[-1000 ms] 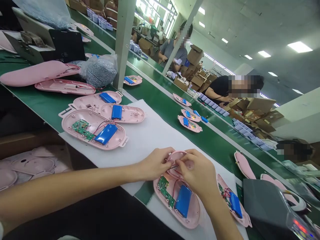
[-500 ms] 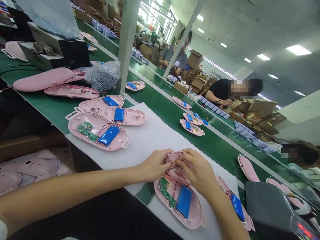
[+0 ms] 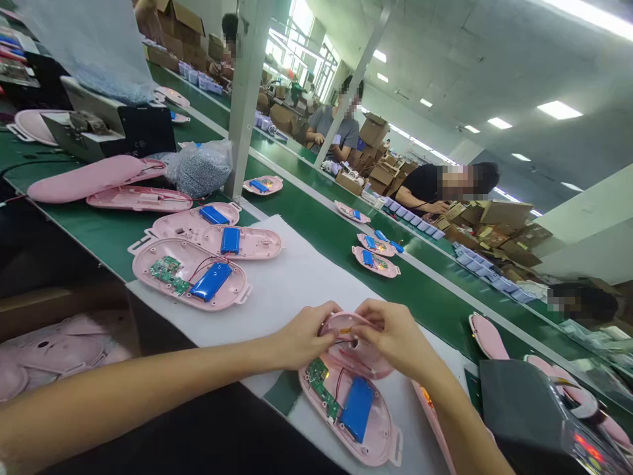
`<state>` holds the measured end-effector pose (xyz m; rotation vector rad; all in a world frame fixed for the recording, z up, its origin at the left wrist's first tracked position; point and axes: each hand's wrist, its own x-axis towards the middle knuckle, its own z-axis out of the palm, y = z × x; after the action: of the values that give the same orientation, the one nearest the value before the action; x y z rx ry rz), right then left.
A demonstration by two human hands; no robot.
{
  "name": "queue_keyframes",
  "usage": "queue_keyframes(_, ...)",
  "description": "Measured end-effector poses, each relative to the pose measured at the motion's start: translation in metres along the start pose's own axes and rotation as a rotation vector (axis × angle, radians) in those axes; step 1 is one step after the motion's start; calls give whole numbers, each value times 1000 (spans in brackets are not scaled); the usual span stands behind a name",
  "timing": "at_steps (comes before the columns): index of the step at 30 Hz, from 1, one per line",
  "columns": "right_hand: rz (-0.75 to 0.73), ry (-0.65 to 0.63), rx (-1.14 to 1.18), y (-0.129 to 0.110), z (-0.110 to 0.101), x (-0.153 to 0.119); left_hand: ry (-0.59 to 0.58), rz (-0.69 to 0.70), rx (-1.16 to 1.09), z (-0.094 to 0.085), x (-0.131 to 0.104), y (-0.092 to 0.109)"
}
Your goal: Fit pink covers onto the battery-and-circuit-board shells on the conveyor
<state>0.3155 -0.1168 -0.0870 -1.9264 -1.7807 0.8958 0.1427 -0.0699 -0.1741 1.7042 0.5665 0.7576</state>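
Observation:
My left hand (image 3: 311,336) and my right hand (image 3: 388,333) hold a pink plastic shell half (image 3: 357,353) between them, gripping its upper rim from either side. The shell is tilted, its inner side partly facing me. Just below it lies another pink shell half (image 3: 380,448), partly covered by the raised one. In that lower shell sit a green circuit board (image 3: 324,392) at the left and a blue battery pack (image 3: 357,409) at the right. Thin red wires run between the two halves. My fingertips partly hide the held shell's edge.
More open pink shells (image 3: 237,274) with blue batteries lie on white paper (image 3: 277,284) at left. A dark device with a red display (image 3: 534,409) stands at right. A bag of small metal parts (image 3: 202,168) sits by the post (image 3: 247,99). Co-workers (image 3: 420,188) sit across the green bench.
Both hands have turned the held shell, so more of its inner face shows. My right forearm now covers most of the shell at right. The view has shifted slightly.

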Motion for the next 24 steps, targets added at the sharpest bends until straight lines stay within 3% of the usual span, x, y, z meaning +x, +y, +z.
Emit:
queue_keyframes(6,-61,67,26,-3,14,-43,-125,63,37,1,0,2)
queue_keyframes(10,-5,240,-245,6,48,-70,-388,189,259,-19,-1,18)
queue_keyframes(12,29,241,-375,21,73,-68,-589,167,465,-36,1,34)
queue_keyframes(14,58,187,-458,39,97,-59,-752,45,620,-52,9,51)
queue_keyframes(16,92,179,-523,54,114,-49,-769,-36,669,-62,26,64)
queue_keyframes(17,103,196,-547,59,117,-44,-705,-43,659,-63,40,69)
queue_keyframes(19,125,271,-562,65,106,-37,-486,-29,617,-59,80,73)
queue_keyframes(20,142,326,-553,66,91,-34,-374,-33,598,-54,105,72)
queue_keyframes(22,185,444,-520,69,42,-21,-216,-66,578,-41,162,67)
queue_keyframes(24,285,557,-519,79,-23,1,-138,-104,585,-27,221,60)
